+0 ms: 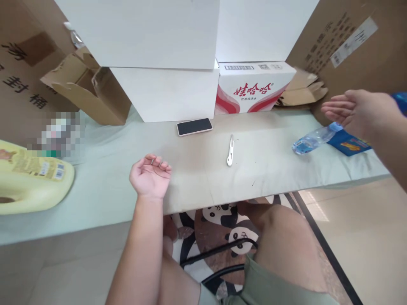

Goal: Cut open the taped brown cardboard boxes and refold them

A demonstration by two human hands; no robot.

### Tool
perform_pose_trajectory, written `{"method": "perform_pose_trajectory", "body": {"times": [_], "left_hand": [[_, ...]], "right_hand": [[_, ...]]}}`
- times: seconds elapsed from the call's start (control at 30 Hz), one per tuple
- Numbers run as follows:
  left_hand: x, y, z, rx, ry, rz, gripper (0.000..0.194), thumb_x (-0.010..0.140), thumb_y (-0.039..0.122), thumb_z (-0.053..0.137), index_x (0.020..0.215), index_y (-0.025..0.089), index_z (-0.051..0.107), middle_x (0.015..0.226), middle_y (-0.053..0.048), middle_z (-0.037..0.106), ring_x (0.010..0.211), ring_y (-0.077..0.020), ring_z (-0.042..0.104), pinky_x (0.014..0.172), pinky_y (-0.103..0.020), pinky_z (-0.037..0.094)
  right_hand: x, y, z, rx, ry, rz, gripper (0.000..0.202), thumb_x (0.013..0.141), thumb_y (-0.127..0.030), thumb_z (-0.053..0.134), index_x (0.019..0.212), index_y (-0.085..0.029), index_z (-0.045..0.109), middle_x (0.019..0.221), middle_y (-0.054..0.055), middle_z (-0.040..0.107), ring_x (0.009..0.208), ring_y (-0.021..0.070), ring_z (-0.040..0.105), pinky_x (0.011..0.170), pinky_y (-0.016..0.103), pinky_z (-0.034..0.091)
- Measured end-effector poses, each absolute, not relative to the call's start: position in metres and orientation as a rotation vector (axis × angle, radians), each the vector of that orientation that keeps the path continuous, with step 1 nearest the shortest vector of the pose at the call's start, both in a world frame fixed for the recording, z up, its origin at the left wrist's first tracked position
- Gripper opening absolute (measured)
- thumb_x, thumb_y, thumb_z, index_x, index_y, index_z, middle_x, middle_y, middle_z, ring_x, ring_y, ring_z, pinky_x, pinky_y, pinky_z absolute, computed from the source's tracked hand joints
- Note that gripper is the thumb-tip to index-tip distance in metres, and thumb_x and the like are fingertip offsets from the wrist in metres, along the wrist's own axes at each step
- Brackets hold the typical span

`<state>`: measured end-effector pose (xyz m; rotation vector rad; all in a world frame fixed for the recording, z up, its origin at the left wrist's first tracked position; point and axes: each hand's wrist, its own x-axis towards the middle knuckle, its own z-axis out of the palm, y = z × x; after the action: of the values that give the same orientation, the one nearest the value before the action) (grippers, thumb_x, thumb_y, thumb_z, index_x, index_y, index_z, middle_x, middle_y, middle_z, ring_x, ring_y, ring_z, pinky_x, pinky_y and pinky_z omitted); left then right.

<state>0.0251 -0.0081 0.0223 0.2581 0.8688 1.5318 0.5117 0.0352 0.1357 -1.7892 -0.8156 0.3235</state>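
My left hand (151, 177) rests palm up at the front of the cloth-covered table (203, 169), its fingers loosely curled and nothing in the palm. At the right, my right hand (356, 111) is raised with fingers stretched out and holds nothing. Just below it a clear water bottle (313, 142) with a blue label lies on its side. A blue packet (348, 143) is beside the bottle, partly hidden by my right arm. Between the hands lies a white utility knife (230, 154). Behind it to the left, a phone (194, 126) lies with its dark screen up.
White cartons (168, 93) stand along the back, one a red-and-white water box (254, 91). Large brown cardboard boxes (365, 55) flank both sides. An open small carton (111, 97) and a yellow jug (34, 182) are on the left. My legs are under the table edge.
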Motion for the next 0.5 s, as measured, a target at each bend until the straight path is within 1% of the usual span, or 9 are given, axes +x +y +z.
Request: {"method": "perform_pose_trajectory", "body": {"times": [0.07,0.13,0.2,0.33,0.43,0.5], "left_hand": [[0.025,-0.009,0.024,0.246,0.837,1.527,0.012,0.068,0.032,0.057,0.070,0.020,0.055,0.060,0.003,0.050,0.048,-0.0101,0.052,0.049,-0.024,0.047],[0.025,-0.011,0.025,0.240,0.799,1.515,0.011,0.065,0.028,0.059,0.071,0.020,0.054,0.059,0.005,0.049,0.048,-0.0097,0.052,0.049,-0.023,0.045],[0.023,-0.015,0.026,0.241,0.747,1.508,0.014,0.061,0.022,0.060,0.071,0.020,0.051,0.059,0.006,0.049,0.048,-0.0091,0.052,0.050,-0.022,0.044],[0.007,-0.026,0.030,0.217,0.644,1.546,0.020,0.058,0.013,0.060,0.071,0.020,0.047,0.060,0.006,0.051,0.049,-0.0082,0.053,0.051,-0.021,0.044],[-0.014,-0.034,0.033,0.162,0.595,1.600,0.023,0.058,0.011,0.059,0.072,0.021,0.044,0.060,0.007,0.051,0.049,-0.0076,0.052,0.052,-0.021,0.043],[-0.027,-0.038,0.034,0.133,0.563,1.629,0.024,0.058,0.010,0.059,0.073,0.021,0.043,0.061,0.007,0.052,0.049,-0.0072,0.052,0.052,-0.021,0.043]], "right_hand": [[0.470,0.022,0.140,-1.795,-0.617,0.536,0.041,0.098,0.000,0.044,0.061,-0.007,0.062,0.068,0.017,0.070,0.064,0.0144,0.075,0.074,0.035,0.059],[0.434,0.013,0.145,-1.805,-0.633,0.636,0.033,0.094,0.002,0.050,0.065,-0.007,0.064,0.066,0.014,0.069,0.061,0.0135,0.073,0.075,0.032,0.059],[0.405,0.011,0.148,-1.824,-0.724,0.695,0.028,0.091,0.004,0.053,0.068,-0.007,0.066,0.066,0.014,0.069,0.060,0.0135,0.072,0.072,0.030,0.059],[0.349,0.024,0.149,-1.822,-0.897,0.798,0.028,0.092,0.003,0.052,0.073,-0.008,0.069,0.069,0.014,0.070,0.058,0.0129,0.070,0.063,0.024,0.057],[0.294,0.044,0.139,-1.793,-1.068,0.908,0.027,0.092,0.001,0.052,0.073,-0.009,0.068,0.070,0.012,0.070,0.058,0.0117,0.069,0.058,0.020,0.057],[0.250,0.059,0.128,-1.769,-1.187,0.991,0.024,0.093,-0.002,0.054,0.075,-0.010,0.068,0.072,0.012,0.071,0.059,0.0121,0.070,0.057,0.020,0.057]]}}
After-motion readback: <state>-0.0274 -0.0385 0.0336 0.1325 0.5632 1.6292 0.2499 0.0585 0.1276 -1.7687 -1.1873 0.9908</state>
